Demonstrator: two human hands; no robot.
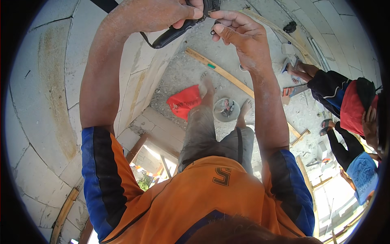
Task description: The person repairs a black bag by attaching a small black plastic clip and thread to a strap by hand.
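While the black strapped case (172,37) is held up at the top edge of the view, its near edge is pinched between thumb and curled fingers of the left hand (162,17); exact kind of case cannot be told, upper end cropped. Just right of it, a small dark ring-like piece (213,30) is pinched by thumb and forefinger of the right hand (243,35), other fingers loosely curled. Whether piece and case are joined cannot be told. Below the hands, a wooden batten (227,74) with a green mark is laid diagonally across the dusty floor (176,72). A red bag (183,101) is seen beside the wearer's left leg; a bucket (227,119) with tools inside is set between the feet. Farther right, a handsaw (300,89) is seen near a co-worker in a red top (352,116); a second co-worker in a light-blue top (362,174) is seen lower down. Left side is filled by a pale block wall (34,101), stained brown in one vertical strip.
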